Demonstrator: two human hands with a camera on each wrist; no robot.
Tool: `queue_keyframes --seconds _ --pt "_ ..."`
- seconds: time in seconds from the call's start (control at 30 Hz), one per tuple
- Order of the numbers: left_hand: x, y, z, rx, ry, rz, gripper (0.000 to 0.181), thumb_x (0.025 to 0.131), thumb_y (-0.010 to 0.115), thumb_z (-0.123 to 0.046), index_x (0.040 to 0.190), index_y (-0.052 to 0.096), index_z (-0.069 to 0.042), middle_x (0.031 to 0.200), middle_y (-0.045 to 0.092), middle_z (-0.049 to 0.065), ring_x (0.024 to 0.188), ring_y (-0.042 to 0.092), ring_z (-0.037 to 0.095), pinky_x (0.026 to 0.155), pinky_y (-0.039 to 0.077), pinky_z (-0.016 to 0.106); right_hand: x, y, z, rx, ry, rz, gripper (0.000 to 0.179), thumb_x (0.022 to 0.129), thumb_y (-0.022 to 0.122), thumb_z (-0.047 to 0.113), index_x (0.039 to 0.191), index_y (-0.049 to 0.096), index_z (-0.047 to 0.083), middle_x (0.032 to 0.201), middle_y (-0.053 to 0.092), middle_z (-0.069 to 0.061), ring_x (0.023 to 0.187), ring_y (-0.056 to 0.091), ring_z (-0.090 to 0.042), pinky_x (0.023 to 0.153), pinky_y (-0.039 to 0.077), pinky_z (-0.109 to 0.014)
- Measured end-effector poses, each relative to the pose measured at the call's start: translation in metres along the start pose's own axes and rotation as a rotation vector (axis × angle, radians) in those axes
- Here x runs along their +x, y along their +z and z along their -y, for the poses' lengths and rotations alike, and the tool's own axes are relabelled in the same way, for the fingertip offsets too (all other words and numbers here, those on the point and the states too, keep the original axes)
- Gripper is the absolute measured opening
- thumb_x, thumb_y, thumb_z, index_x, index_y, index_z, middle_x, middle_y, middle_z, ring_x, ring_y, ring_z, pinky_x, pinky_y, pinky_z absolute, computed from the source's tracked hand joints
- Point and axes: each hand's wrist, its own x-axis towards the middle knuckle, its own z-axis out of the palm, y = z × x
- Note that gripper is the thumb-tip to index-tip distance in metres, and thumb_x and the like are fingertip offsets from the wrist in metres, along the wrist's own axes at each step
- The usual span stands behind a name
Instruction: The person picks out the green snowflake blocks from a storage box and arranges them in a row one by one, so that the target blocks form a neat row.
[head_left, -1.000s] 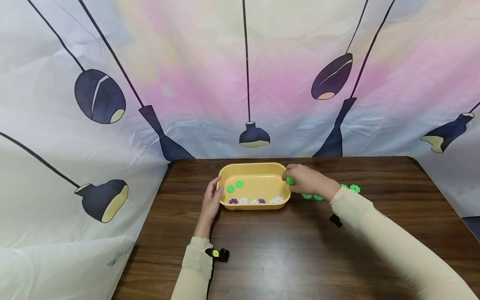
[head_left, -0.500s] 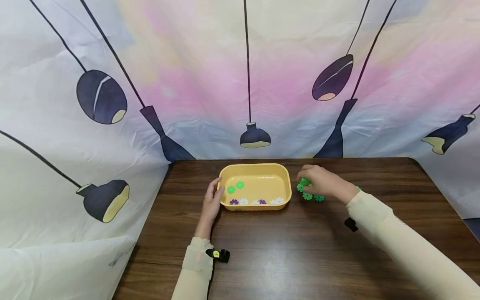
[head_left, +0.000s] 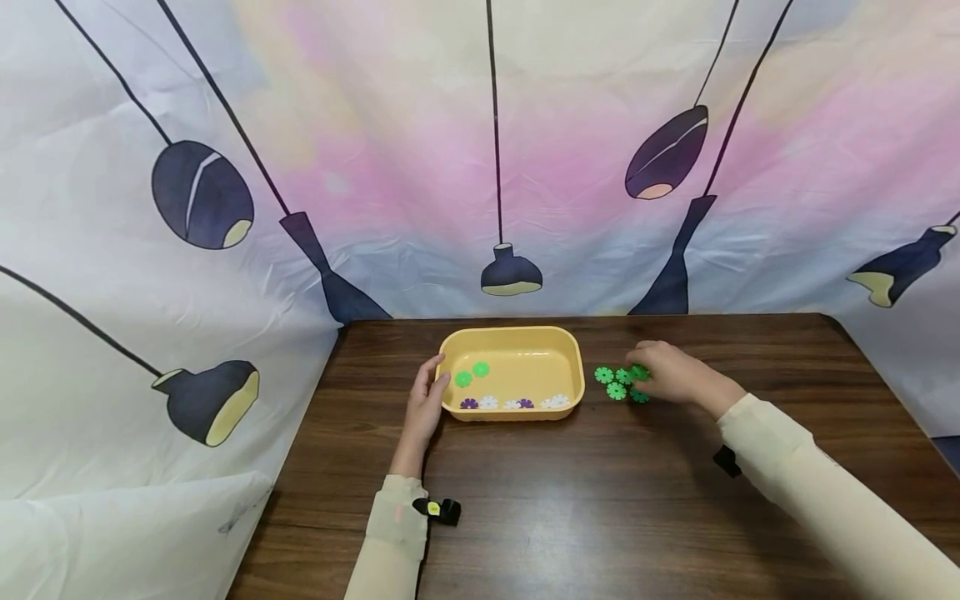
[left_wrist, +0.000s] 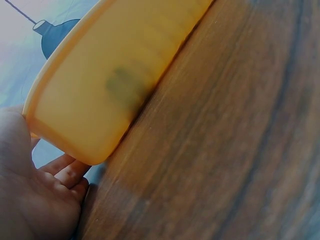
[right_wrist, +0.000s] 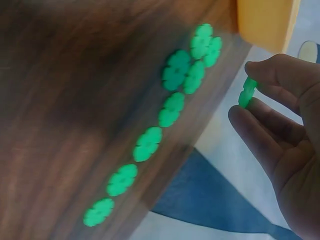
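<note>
My right hand pinches a green flower-shaped plastic disc between thumb and fingertips, raised over the table to the right of a yellow plastic basin. More green discs lie flat just beside this hand; the right wrist view shows several in a line, with a cluster near the basin. My left hand grips the basin's left end, thumb at the rim and fingers against the outer wall, as the left wrist view shows. Inside the basin are two light-green discs, plus purple discs and white discs.
The dark wooden table reaches back to a hanging cloth printed with lamps. The basin stands near the table's back edge. Both sleeved wrists wear a black strap device, the left one resting low over the table.
My right hand has moved rightward from the basin's right rim, carrying the green disc and uncovering discs on the table. My left hand and the basin stay in place.
</note>
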Motion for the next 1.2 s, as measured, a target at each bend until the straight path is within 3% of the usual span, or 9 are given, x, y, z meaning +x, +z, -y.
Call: queue_keyframes --seconds 0.27,0.63,1.2 --pt "0.0 0.001 0.0 -0.005 -0.001 -0.009 0.044 0.111 0.051 -0.01 0.153 0.045 0.005 0.169 0.025 0.029 0.159 0.017 0.04 0.124 0.025 0.056 -0.012 0.01 -0.014 0.018 0.041 0.011 0.027 0.092 0.076 0.001 0.117 0.073 -0.006 0.108 0.068 -0.016 0.091 0.066 -0.029 0.074 0.056 -0.044" --pt "0.0 0.001 -0.001 -0.002 -0.01 -0.009 0.045 0.112 0.051 -0.01 0.154 0.045 0.004 0.169 0.024 0.028 0.16 0.016 0.039 0.125 0.024 0.055 -0.026 0.023 -0.031 0.019 0.067 -0.039 0.021 0.089 0.078 0.0 0.109 0.074 -0.005 0.102 0.068 -0.014 0.085 0.065 -0.026 0.072 0.057 -0.044" --pt "0.001 0.001 -0.001 -0.004 -0.007 0.0 0.046 0.112 0.05 -0.01 0.154 0.044 0.005 0.169 0.026 0.026 0.159 0.018 0.038 0.124 0.026 0.055 -0.03 0.029 -0.039 0.027 0.066 -0.029 0.02 0.087 0.08 0.0 0.107 0.073 -0.003 0.099 0.068 -0.012 0.086 0.065 -0.027 0.072 0.057 -0.045"
